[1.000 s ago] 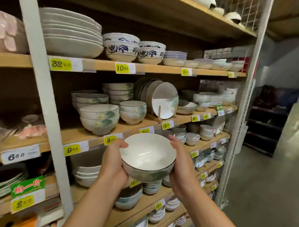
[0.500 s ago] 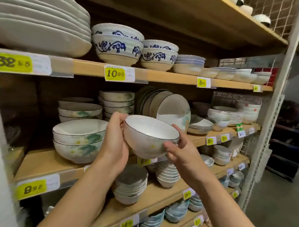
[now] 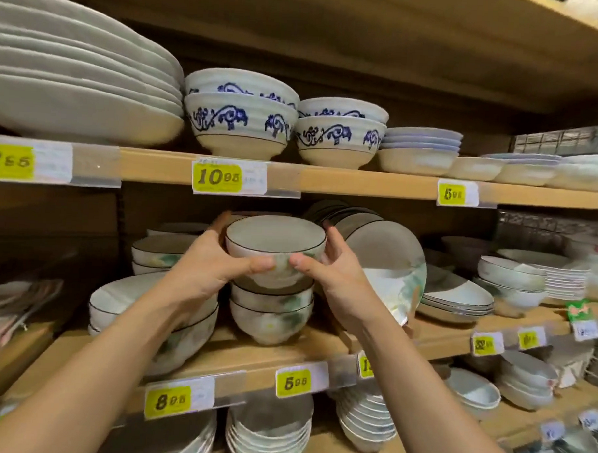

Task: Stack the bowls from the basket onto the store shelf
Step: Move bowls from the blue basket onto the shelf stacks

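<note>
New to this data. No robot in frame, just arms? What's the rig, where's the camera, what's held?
No machine here: a person works with bare hands, filmed by one wide-angle camera on their head, looking forward and down. The left hand and right hand grip a white, dark-rimmed bowl from either side, right over a stack of matching bowls on the wooden middle shelf; whether it touches yet, I cannot tell. Blue-patterned bowls and large plates sit on the shelf above; yellow price tags line the edges.

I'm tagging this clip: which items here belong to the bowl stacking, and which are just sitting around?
Job: held bowl; left hand; right hand; bowl stack under it; wooden shelf.
Idle: blue-patterned bowls; large white plates; upright plate; price tags.
</note>
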Demonstrator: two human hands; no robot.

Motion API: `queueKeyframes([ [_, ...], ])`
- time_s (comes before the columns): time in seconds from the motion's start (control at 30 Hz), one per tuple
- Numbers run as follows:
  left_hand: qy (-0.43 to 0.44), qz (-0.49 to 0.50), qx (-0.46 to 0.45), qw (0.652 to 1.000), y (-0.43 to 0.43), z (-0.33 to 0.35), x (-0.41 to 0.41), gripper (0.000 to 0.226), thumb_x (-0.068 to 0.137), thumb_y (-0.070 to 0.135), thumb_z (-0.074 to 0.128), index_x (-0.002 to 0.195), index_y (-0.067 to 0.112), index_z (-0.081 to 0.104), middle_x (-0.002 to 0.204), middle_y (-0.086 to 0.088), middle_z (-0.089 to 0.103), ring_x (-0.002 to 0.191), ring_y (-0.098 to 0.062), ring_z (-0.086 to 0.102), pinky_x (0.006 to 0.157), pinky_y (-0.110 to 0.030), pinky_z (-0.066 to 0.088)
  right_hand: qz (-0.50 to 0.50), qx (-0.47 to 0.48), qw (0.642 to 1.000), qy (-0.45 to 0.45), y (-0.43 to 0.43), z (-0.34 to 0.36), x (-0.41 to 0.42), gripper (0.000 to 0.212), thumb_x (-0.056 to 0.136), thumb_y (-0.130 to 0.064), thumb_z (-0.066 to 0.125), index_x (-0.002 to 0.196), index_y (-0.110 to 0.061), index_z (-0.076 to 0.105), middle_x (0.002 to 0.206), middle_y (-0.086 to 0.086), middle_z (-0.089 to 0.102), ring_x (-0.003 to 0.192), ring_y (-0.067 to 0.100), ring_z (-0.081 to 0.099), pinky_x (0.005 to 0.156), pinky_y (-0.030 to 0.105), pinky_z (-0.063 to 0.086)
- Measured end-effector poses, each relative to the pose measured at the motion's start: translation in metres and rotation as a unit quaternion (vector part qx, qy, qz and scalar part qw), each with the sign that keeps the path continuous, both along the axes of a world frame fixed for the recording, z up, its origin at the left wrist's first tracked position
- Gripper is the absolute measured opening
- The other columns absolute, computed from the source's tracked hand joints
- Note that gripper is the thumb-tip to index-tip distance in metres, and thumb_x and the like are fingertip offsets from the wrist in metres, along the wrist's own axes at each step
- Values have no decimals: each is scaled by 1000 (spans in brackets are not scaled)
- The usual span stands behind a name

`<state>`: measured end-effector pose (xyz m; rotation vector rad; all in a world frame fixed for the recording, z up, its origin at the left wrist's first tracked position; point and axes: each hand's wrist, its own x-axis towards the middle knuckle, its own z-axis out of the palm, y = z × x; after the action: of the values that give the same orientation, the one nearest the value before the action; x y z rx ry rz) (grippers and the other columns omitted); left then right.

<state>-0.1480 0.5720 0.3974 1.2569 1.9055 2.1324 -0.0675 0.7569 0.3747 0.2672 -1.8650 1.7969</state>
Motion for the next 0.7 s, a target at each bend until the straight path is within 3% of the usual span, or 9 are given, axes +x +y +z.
queueKeyframes([
  [0.13, 14, 2, -36, 999, 3, -1, -11, 72, 48, 28, 94, 111, 37, 61, 110, 6, 73, 105, -11, 68, 80, -17, 54, -31, 52, 998, -11, 7, -4, -12, 75, 65, -45, 86, 128, -24, 51, 120, -5, 69, 114, 11, 63, 89, 24, 53],
  [0.27, -30, 7, -63, 998, 8, -2, -15, 106, 49, 22, 94, 141, 17, 43, 119, -3, 69, 113, -17, 64, 103, -36, 47, -52, 53, 996, -51, 8, -14, -20, 108, 61, -53, 81, 150, -28, 26, 128, -11, 62, 118, 5, 58, 103, 32, 48],
  [0.33, -47, -4, -78, 996, 9, -4, -16, 105, 52, 16, 94, 143, 9, 40, 119, -6, 69, 113, -19, 63, 107, -41, 43, -69, 64, 993, -65, 6, -17, -22, 115, 59, -58, 76, 153, -28, 19, 134, -13, 55, 120, 2, 55, 104, 30, 46],
  [0.37, -56, -5, -83, 995, 9, -4, -15, 100, 54, 15, 90, 141, 7, 43, 117, -6, 70, 112, -19, 64, 107, -41, 43, -75, 70, 992, -72, 5, -19, -23, 115, 58, -61, 73, 153, -30, 17, 131, -20, 54, 116, -5, 54, 100, 22, 47],
  [0.43, -68, 2, -89, 994, 10, -4, -11, 93, 56, 14, 87, 139, 5, 45, 117, -7, 70, 112, -20, 64, 106, -41, 43, -82, 81, 990, -79, 6, -22, -26, 108, 59, -65, 67, 151, -34, 19, 107, -39, 49, 94, -26, 51, 74, 1, 45],
  [0.5, -81, 11, -91, 992, 13, -2, -11, 102, 53, 15, 91, 142, 7, 43, 125, -10, 65, 118, -22, 60, 109, -41, 40, -87, 85, 989, -89, 6, -20, -26, 85, 69, -59, 64, 144, -37, 31, 91, -42, 42, 76, -33, 48, 56, -3, 40],
  [0.57, -92, 23, -103, 990, 16, 2, -12, 115, 46, 22, 96, 145, 12, 39, 137, -11, 55, 129, -25, 50, 112, -41, 35, -88, 79, 987, -105, 7, -20, -28, 36, 80, -50, 63, 112, -48, 46, 92, -33, 46, 78, -28, 52, 56, 1, 42],
  [0.6, -93, 30, -113, 989, 16, 2, -13, 118, 43, 27, 95, 146, 15, 38, 141, -10, 51, 132, -26, 46, 113, -41, 34, -93, 75, 987, -107, 6, -20, -28, 28, 82, -47, 62, 105, -47, 46, 96, -26, 49, 84, -21, 54, 58, 4, 43],
  [0.7, -106, 33, -139, 984, 18, 1, -11, 126, 33, 37, 94, 145, 14, 40, 142, -10, 50, 133, -26, 46, 113, -40, 34, -98, 61, 988, -99, 4, -20, -29, 49, 79, -49, 60, 122, -46, 35, 107, -15, 50, 93, -5, 53, 65, 11, 39],
])
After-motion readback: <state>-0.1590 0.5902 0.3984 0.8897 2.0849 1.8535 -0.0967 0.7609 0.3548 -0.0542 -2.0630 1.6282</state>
